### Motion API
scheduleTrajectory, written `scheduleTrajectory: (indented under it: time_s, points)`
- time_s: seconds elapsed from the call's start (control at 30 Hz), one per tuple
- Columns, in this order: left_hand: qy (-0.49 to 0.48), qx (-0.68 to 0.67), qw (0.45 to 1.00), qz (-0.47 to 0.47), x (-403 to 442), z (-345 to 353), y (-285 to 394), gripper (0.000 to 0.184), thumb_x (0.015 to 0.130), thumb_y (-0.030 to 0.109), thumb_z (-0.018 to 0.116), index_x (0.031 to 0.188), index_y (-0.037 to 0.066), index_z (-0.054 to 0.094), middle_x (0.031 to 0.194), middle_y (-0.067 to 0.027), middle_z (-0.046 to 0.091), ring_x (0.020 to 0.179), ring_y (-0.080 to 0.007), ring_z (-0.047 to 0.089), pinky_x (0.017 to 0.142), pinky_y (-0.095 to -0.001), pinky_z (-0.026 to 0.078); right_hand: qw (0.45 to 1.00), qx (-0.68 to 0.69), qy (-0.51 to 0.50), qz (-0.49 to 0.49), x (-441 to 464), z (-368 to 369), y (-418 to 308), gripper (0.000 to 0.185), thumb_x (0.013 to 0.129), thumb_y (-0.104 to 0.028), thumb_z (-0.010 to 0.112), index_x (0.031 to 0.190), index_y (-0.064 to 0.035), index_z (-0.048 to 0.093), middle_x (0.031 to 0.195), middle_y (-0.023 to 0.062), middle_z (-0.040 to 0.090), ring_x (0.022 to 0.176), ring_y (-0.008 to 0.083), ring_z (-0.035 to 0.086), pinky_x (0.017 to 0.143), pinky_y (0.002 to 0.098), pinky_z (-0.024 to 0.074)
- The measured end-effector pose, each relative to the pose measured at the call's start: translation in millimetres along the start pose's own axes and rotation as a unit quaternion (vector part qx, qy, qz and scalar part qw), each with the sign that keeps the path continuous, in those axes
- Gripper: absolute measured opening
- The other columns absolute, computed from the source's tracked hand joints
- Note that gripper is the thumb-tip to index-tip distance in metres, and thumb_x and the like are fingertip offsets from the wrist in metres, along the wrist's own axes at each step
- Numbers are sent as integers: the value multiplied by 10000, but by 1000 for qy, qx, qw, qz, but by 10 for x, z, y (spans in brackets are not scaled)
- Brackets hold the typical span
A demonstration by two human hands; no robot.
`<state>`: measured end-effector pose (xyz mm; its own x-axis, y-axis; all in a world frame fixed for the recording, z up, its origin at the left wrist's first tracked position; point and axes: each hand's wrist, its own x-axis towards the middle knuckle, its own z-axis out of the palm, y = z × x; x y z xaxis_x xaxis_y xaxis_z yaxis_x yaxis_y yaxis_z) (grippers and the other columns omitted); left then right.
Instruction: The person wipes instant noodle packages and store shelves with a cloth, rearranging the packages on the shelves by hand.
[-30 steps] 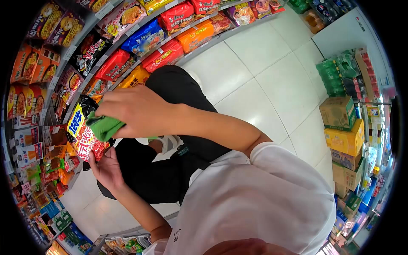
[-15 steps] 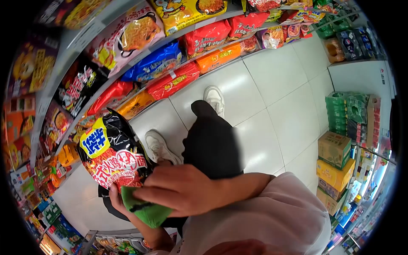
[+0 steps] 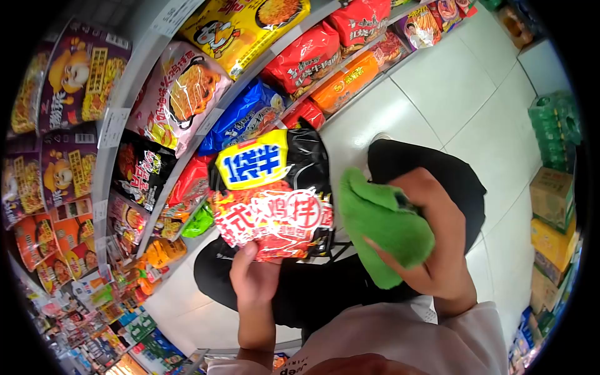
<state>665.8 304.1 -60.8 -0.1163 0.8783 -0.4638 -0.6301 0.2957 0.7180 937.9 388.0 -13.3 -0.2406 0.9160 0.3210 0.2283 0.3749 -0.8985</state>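
A black, red and yellow packet of instant noodles [image 3: 275, 194] is upright in front of my knees, its printed face towards me. My left hand [image 3: 255, 272] is closed on its lower edge, thumb on the front; the fingers behind are hidden. A folded green cloth [image 3: 381, 228] hangs from my right hand [image 3: 440, 231], which grips it just right of the packet. Cloth and packet are apart.
Shelves on the left hold noodle packets, among them a pink packet [image 3: 181, 94], a blue packet [image 3: 244, 115] and a red packet [image 3: 306, 59]. Cartons [image 3: 553, 197] and green bottles [image 3: 555, 125] stand on the right. Pale floor tiles [image 3: 494, 150] lie between.
The packet has moved right in my left hand, closer to my body's middle. My right hand has drawn the cloth right, away from the packet's lower edge. My view has turned towards the shelves.
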Motion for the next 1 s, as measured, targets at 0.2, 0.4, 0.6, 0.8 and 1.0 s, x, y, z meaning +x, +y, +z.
scheduleTrajectory:
  time_s: [0.2,0.4,0.6,0.8,1.0]
  points:
    - [24,106,994,-2,-116,-20,-321,680,954,255,694,1511,-23,418,1455,-160,600,1302,-322,616,1149,-495,435,998,-21,-8,-64,-221,36,-119,500,680,-118,868,1141,-18,704,936,100,712,770,266,675,631,369,552]
    - [-30,133,990,-24,97,165,-475,598,911,174,738,1413,-38,490,1349,-152,647,1217,-292,653,1083,-452,470,986,-2,-75,-148,-173,286,-70,397,776,-176,753,1145,-50,677,983,53,649,769,184,646,629,288,519]
    - [-15,157,986,-47,131,233,-468,518,868,94,783,1315,-52,563,1244,-144,694,1132,-261,689,1017,-409,506,987,-46,-111,-109,-189,219,-30,378,773,-203,721,1134,-92,697,939,6,612,734,137,599,612,265,477]
    - [-54,180,981,-51,142,530,-361,443,825,13,827,1217,-67,636,1138,-136,741,1047,-230,726,951,-366,541,985,-93,-67,-128,-13,-66,139,372,785,-202,702,1144,-102,701,931,6,620,755,155,612,627,286,477]
    - [-169,306,934,76,300,870,-433,306,865,7,826,1143,-51,715,1069,-88,771,954,-130,717,869,-281,545,982,-180,46,-28,88,-480,404,441,791,-176,794,1196,-64,660,1026,122,676,866,352,673,744,402,555]
